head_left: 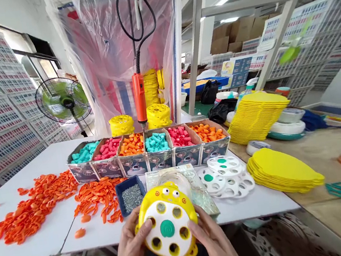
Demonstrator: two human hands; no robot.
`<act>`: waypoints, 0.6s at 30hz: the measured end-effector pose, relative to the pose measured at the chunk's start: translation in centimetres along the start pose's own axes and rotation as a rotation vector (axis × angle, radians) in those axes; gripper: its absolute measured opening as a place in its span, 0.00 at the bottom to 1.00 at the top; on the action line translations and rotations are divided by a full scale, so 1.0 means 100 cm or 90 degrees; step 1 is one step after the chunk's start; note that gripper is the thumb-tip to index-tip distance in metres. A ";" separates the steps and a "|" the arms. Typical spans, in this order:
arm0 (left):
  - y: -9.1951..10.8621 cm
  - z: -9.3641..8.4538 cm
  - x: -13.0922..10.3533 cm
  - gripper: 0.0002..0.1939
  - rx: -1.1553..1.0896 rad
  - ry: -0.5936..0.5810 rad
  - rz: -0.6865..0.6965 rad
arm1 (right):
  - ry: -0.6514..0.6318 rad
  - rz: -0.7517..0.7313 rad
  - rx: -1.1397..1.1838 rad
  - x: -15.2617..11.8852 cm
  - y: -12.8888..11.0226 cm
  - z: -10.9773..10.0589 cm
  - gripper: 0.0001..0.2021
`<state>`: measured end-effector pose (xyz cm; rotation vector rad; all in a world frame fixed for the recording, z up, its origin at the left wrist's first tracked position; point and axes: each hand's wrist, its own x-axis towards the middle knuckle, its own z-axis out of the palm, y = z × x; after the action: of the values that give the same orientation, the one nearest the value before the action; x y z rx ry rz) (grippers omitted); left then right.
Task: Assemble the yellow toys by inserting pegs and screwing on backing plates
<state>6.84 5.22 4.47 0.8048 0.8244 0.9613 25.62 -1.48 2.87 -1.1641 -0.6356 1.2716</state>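
Observation:
Between my two hands is a yellow plastic toy (155, 194) with cartoon eyes, its face tilted up toward me. A white disc (162, 244) with several round holes and a green centre knob covers its front. My left hand (132, 240) grips the left edge, thumb lying on the disc. On the opposite edge my right hand (208, 234) holds it the same way, thumb near a hole. Just beyond the toy lie a dark blue tray (120, 201) of small metal screws and a printed box (205, 202) with a clear round plastic piece on it.
An orange electric screwdriver (140, 98) hangs over a row of open boxes (134, 164) filled with coloured plastic tubes. Orange pieces (38, 207) lie heaped at left. White discs (226, 179) and yellow plates (282, 171) are stacked at right. A fan (65, 101) stands behind.

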 end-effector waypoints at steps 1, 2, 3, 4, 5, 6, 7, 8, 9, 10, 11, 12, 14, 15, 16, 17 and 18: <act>0.003 -0.005 -0.002 0.24 0.019 -0.029 -0.009 | -0.018 0.000 -0.009 0.000 -0.002 0.000 0.37; 0.006 -0.010 -0.004 0.25 0.032 -0.058 -0.014 | -0.039 0.001 -0.023 0.000 -0.004 0.000 0.37; 0.009 -0.015 -0.007 0.26 0.040 -0.080 -0.016 | -0.059 0.006 -0.043 0.000 -0.006 0.000 0.37; 0.012 -0.019 -0.009 0.27 0.040 -0.095 -0.019 | -0.076 0.015 -0.069 0.000 -0.006 0.000 0.37; 0.014 -0.022 -0.012 0.28 0.035 -0.105 -0.024 | -0.090 0.027 -0.104 0.001 -0.006 0.000 0.38; 0.016 -0.026 -0.015 0.29 0.025 -0.111 -0.031 | -0.101 0.041 -0.144 0.002 -0.006 0.000 0.38; 0.017 -0.029 -0.017 0.30 0.013 -0.113 -0.039 | -0.112 0.051 -0.189 0.003 -0.005 0.000 0.37; 0.018 -0.033 -0.020 0.31 -0.001 -0.108 -0.043 | -0.133 0.054 -0.239 0.005 -0.006 0.000 0.36; 0.018 -0.037 -0.024 0.31 -0.016 -0.098 -0.045 | -0.165 0.048 -0.288 0.008 -0.007 0.002 0.35; 0.018 -0.041 -0.028 0.32 -0.031 -0.089 -0.046 | -0.202 0.039 -0.327 0.012 -0.009 0.005 0.32; 0.018 -0.046 -0.032 0.32 -0.045 -0.078 -0.046 | -0.238 0.023 -0.357 0.017 -0.012 0.009 0.30; 0.017 -0.052 -0.037 0.32 -0.058 -0.065 -0.051 | -0.270 -0.006 -0.383 0.023 -0.016 0.016 0.26; 0.014 -0.063 -0.048 0.32 -0.076 -0.028 -0.075 | -0.297 -0.106 -0.438 0.038 -0.024 0.034 0.20; 0.013 -0.069 -0.054 0.33 -0.080 -0.006 -0.089 | -0.300 -0.176 -0.479 0.046 -0.027 0.045 0.18; 0.011 -0.075 -0.060 0.33 -0.083 0.020 -0.100 | -0.307 -0.246 -0.527 0.054 -0.028 0.057 0.15; 0.009 -0.080 -0.065 0.33 -0.086 0.044 -0.108 | -0.317 -0.312 -0.576 0.063 -0.028 0.070 0.12; 0.008 -0.086 -0.069 0.34 -0.087 0.060 -0.111 | -0.333 -0.368 -0.619 0.070 -0.025 0.084 0.10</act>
<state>-3.23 0.93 2.85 0.5634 0.8853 0.8945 20.86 8.04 6.46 -1.2372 -1.9693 0.7287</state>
